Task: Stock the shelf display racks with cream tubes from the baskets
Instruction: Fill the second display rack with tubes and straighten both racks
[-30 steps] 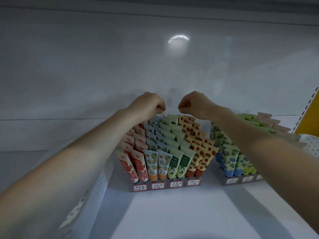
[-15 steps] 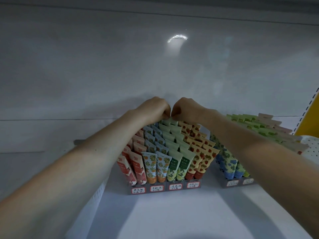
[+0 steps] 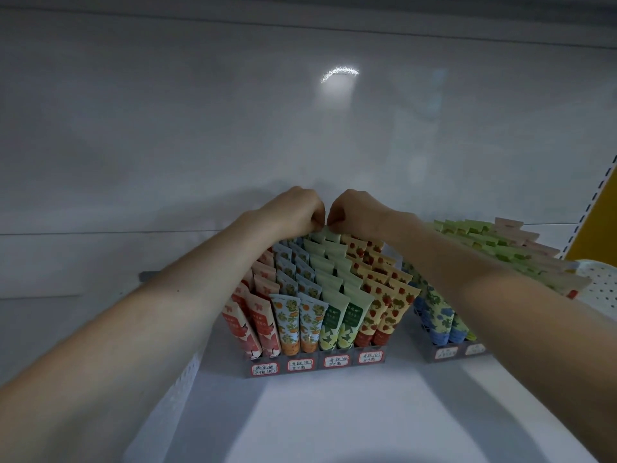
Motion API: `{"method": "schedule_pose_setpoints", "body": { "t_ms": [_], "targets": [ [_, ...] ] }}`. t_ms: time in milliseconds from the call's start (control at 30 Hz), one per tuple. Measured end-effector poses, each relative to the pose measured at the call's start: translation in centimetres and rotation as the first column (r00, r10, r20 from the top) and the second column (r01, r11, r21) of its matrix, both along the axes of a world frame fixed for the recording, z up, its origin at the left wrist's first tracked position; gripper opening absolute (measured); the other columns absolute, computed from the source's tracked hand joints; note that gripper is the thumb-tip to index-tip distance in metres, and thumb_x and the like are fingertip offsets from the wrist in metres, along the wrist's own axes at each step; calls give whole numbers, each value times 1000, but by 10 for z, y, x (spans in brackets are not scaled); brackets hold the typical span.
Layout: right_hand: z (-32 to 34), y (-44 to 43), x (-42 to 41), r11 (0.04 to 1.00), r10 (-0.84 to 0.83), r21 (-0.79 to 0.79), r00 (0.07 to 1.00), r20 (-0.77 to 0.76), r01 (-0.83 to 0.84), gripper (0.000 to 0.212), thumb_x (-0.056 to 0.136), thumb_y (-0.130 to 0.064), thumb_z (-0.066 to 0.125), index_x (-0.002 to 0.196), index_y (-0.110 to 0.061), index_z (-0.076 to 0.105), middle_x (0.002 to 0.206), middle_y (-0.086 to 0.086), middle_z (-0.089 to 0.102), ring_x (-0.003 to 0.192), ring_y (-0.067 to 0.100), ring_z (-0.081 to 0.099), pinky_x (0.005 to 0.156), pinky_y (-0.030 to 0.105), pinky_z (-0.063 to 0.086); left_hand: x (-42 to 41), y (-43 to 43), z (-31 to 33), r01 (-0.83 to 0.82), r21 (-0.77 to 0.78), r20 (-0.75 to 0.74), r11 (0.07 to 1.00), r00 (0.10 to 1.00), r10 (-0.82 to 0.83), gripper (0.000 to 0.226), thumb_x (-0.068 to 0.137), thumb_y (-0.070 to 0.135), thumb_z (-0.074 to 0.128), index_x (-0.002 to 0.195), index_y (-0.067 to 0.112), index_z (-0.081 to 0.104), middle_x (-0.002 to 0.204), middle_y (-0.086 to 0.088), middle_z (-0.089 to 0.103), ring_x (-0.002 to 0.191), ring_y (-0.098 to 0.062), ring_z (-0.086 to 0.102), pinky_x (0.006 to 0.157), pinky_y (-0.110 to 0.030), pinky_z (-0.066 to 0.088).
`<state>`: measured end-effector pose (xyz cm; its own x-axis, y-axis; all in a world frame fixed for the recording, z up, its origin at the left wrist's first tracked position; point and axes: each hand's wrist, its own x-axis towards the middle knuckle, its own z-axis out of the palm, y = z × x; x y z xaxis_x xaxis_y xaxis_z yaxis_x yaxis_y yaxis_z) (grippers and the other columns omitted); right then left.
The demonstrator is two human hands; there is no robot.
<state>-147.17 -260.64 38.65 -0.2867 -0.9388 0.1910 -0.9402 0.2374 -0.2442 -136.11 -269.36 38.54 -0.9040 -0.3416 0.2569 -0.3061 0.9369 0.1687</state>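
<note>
The scene was dim, with a cool bluish-grey cast. One small curved glare spot [image 3: 339, 73] shone on the glossy back panel [image 3: 167, 128], the reflection of a lamp behind the camera. On the shelf [image 3: 334, 412], the arms threw broad soft shadows that ran toward the racks [image 3: 317, 360]. The forearms near the lower corners looked swollen and soft, stretched by the wide lens, and the panel's seams bowed. Tube prints at the centre stayed fairly sharp; the labels read poorly.
</note>
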Motion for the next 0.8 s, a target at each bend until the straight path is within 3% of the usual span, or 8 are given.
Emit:
{"method": "schedule_pose_setpoints", "body": {
  "t_ms": [133,300,367,433,633,800],
  "targets": [
    [-1,0,0,1000,5,-5,1000,11,-5,23,90,-9,56,110,-2,66,115,12,64,106,23,59,81,22,42,0,0,0,-6,9,-2,1000,1000,6,22,91,10,57,109,4,68,112,-10,67,101,-21,62,85,-22,42],
    [-1,1,-2,1000,12,-11,999,35,-12,23,90,-9,56,110,-2,66,116,10,64,104,21,59,80,21,43,-1,-2,-1,-2,9,13,1000,1000,2,21,90,10,58,108,5,69,112,-10,67,102,-23,62,92,-29,45],
    [0,4,-3,999,26,-31,999,45,-25,23,90,-10,55,108,-2,66,114,10,65,95,18,59,73,18,42,0,-3,-1,3,9,3,1000,1000,-3,20,90,9,58,106,5,70,110,-10,68,101,-22,62,93,-32,46],
    [6,10,-6,996,24,-90,997,76,-17,21,90,-11,56,105,-3,68,111,9,66,87,12,55,70,19,41,1,-3,0,7,13,-54,1000,999,-6,20,90,8,56,104,4,70,109,-10,68,98,-22,63,90,-31,47],
    [27,36,-32,961,-74,-257,989,128,105,19,90,-11,58,101,0,69,107,10,66,89,14,54,77,23,40,-2,6,5,44,-5,-226,999,973,-44,22,92,9,55,109,1,68,113,-13,67,104,-23,61,91,-27,44],
    [15,48,-46,969,-126,-196,983,130,150,19,90,-13,57,103,-2,68,107,10,65,88,14,53,75,23,39,-16,14,0,56,-2,-174,998,983,-56,23,93,9,53,110,2,67,114,-13,66,103,-23,61,91,-27,44]
  ]
}}
